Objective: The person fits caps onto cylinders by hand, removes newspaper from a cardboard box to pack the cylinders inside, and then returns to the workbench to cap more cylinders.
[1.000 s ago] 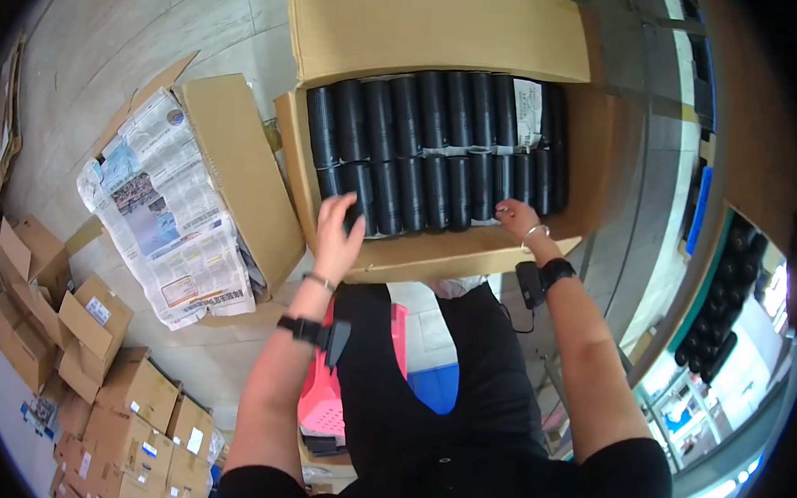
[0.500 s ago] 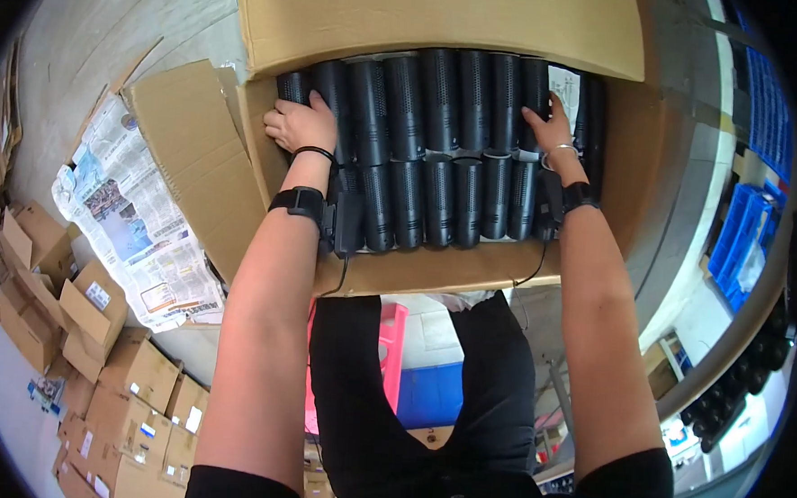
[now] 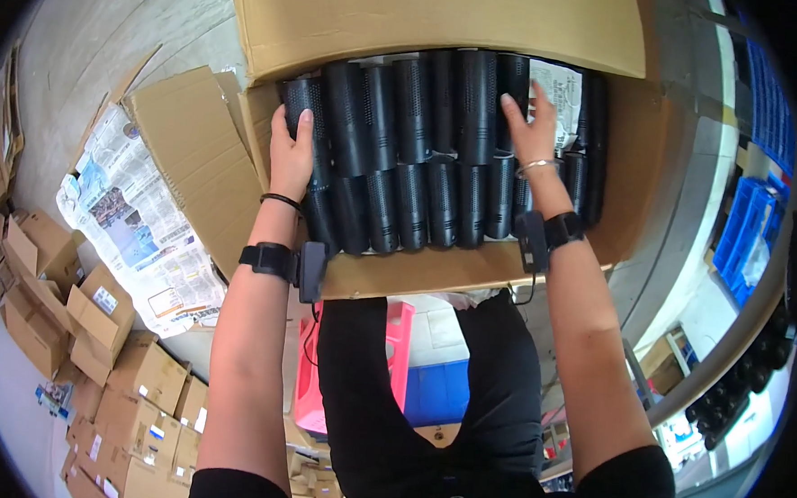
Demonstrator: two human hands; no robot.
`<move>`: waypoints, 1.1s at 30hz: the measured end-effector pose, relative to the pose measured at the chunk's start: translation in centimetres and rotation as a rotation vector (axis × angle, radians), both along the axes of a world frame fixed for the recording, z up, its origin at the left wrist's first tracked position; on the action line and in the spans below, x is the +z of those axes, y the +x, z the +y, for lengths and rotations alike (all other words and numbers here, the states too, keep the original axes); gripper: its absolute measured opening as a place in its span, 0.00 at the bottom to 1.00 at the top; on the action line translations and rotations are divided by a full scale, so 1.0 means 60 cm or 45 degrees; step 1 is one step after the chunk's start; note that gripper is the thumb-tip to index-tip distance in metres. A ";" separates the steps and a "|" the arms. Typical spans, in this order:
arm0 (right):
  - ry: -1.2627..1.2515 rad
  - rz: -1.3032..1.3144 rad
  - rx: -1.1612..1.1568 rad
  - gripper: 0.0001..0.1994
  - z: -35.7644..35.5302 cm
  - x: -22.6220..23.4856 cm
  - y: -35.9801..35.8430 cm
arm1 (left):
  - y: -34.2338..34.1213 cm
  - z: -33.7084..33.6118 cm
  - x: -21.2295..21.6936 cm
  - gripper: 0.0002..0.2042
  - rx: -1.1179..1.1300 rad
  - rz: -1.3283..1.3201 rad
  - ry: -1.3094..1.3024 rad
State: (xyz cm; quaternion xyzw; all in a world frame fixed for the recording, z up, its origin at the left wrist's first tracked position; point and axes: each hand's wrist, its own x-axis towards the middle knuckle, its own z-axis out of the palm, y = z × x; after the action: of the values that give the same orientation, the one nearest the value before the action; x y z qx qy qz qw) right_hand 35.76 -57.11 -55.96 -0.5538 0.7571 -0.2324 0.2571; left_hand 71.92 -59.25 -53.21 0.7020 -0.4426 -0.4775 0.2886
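Note:
Two rows of black perforated cylinders lie side by side in an open cardboard box. At the far row's left end, my left hand has its thumb on the front of the end cylinder and its fingers along the side by the box wall. My right hand rests at the other end of that row. Its thumb touches a cylinder, while the fingers stand apart over a crumpled newspaper sheet tucked into the box. Some fingertips are hidden.
Left of the box, a flap folds outward beside spread newspaper. Stacked cartons stand at lower left. A pink plastic stool and a blue bin are below the box; a curved rail runs along the right.
The far row's right end has shifted left with my right hand, exposing more newspaper. My left hand has moved nearer and slightly left, changing its hold on the end cylinder.

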 end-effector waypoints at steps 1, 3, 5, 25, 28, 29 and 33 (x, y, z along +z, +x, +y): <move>0.118 -0.021 -0.202 0.36 -0.008 -0.008 -0.007 | 0.009 -0.006 0.003 0.27 0.002 0.156 0.106; 0.408 -0.627 -0.592 0.42 -0.014 -0.027 -0.011 | 0.012 -0.011 0.010 0.29 0.046 0.194 0.116; 0.494 -0.538 -0.463 0.41 -0.013 -0.037 -0.038 | -0.027 -0.013 0.033 0.32 0.130 0.249 0.151; 0.695 -1.248 -0.081 0.50 -0.049 -0.016 0.000 | -0.109 -0.044 -0.006 0.57 -0.101 0.642 0.487; 0.688 -1.089 -0.056 0.58 -0.051 -0.028 0.032 | -0.104 -0.037 -0.050 0.57 -0.079 0.484 0.518; 0.692 -1.092 -0.071 0.60 -0.049 -0.026 0.044 | -0.099 -0.033 -0.061 0.57 -0.018 0.399 0.522; 0.728 -1.153 -0.068 0.64 -0.043 -0.008 0.033 | -0.129 -0.026 -0.039 0.52 0.030 0.384 0.410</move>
State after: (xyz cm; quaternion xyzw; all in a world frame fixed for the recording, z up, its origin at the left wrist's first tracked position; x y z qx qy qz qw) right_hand 37.72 -59.67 -56.42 -0.2865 0.6173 -0.2391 0.6926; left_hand 64.20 -60.81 -55.54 0.6649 -0.3044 -0.6382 0.2410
